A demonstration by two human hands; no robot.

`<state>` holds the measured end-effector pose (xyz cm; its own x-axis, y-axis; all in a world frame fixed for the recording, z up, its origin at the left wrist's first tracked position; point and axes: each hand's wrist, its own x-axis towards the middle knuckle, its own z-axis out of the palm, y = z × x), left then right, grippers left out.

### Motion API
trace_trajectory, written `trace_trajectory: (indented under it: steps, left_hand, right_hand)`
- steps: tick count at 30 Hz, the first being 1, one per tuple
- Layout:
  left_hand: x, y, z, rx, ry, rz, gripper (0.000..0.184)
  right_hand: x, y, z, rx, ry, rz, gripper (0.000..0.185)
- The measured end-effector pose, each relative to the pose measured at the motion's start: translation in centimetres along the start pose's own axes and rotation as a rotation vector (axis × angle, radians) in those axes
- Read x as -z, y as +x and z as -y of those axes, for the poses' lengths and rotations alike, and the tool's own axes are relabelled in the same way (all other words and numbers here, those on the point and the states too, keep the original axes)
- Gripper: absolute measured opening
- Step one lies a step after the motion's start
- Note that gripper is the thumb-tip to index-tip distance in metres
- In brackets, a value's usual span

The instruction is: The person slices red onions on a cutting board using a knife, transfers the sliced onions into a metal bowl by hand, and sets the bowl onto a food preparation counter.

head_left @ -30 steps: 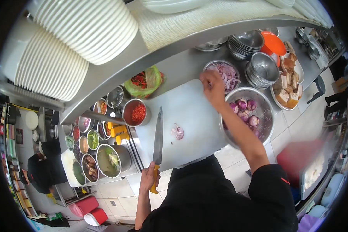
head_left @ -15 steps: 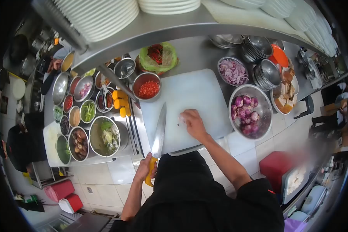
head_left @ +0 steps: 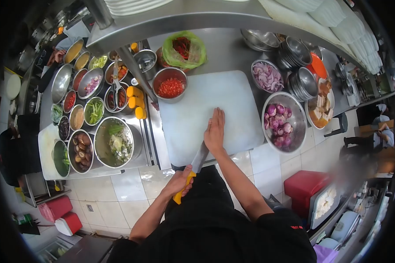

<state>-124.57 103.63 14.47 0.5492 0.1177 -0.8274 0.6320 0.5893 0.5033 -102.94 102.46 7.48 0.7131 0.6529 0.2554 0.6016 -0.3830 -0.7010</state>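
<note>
In the head view my left hand (head_left: 180,183) is closed around the yellow handle of a kitchen knife (head_left: 200,157), just off the near edge of the white cutting board (head_left: 193,105). The blade slants up and to the right. Its far part disappears behind my right hand (head_left: 215,131), which lies flat with fingers stretched out together, pointing away from me. Whether the palm touches the blade or the board, I cannot tell. At the board's far left corner stands a metal pot of chopped red chilli (head_left: 171,87).
To the right are a colander (head_left: 299,136) of peeled purple onions and a bowl of sliced onion (head_left: 267,76). Several ingredient bowls (head_left: 93,111) and a pot (head_left: 114,142) fill the left. A metal shelf (head_left: 184,19) with plates overhangs the back. A green bag (head_left: 184,49) holds chillies.
The knife has swung right and toward me, its blade now partly behind my right hand. My right hand has gone from curled fingers to a flat palm. The view has shifted slightly.
</note>
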Motion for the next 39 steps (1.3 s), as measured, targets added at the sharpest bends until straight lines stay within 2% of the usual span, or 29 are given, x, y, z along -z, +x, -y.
trace_trajectory:
  steps: [6,10,12,14,17,19,23,26,30,33,36,38,39]
  left_hand:
    - [-1.0,0.0,-1.2,-0.005,0.003,0.043,0.066]
    - [-3.3,-0.3,-4.5,-0.036,0.071,0.083,0.063]
    - [-4.9,0.4,-7.2,-0.076,0.114,0.126,0.063]
    - [-6.6,1.3,-9.8,-0.172,0.104,0.146,0.063]
    - [-9.2,3.0,-14.7,-0.196,0.107,0.152,0.062]
    - [-10.8,4.4,-17.5,-0.201,0.113,0.158,0.061]
    - [-13.0,5.6,-21.0,-0.146,0.116,0.121,0.061]
    - [-13.0,5.9,-21.1,-0.108,0.111,0.075,0.060]
    - [-12.3,6.0,-20.7,-0.097,0.124,0.036,0.061]
    - [-12.2,5.5,-20.7,-0.089,0.125,0.020,0.061]
    - [-12.3,5.7,-21.0,-0.088,0.095,0.038,0.061]
    - [-12.6,5.6,-21.1,-0.097,0.101,0.044,0.061]
    - [-12.6,5.5,-21.1,-0.098,0.104,0.046,0.061]
  right_hand:
    - [1.0,0.2,-0.5,-0.033,0.094,-0.060,0.058]
    - [5.0,2.6,-1.2,-0.066,0.141,-0.202,0.062]
    - [7.8,5.3,-1.7,0.036,0.064,-0.226,0.061]
    - [10.0,8.8,-1.9,0.040,0.031,-0.292,0.057]
    - [12.9,14.3,-3.5,0.144,0.015,-0.374,0.053]
    - [14.1,17.7,-5.9,0.204,0.016,-0.400,0.041]
    - [15.1,23.1,-11.1,0.188,0.103,-0.410,0.039]
    - [14.8,24.6,-14.0,0.268,-0.003,-0.370,0.042]
    - [15.3,25.3,-14.2,0.354,-0.089,-0.402,0.044]
    - [15.9,25.4,-13.5,0.279,-0.122,-0.469,0.035]
    - [16.1,25.2,-12.6,0.318,-0.107,-0.365,0.024]
    - [16.1,24.9,-12.8,0.483,-0.238,-0.332,0.019]
    - [15.9,25.0,-13.5,0.482,-0.239,-0.336,0.019]
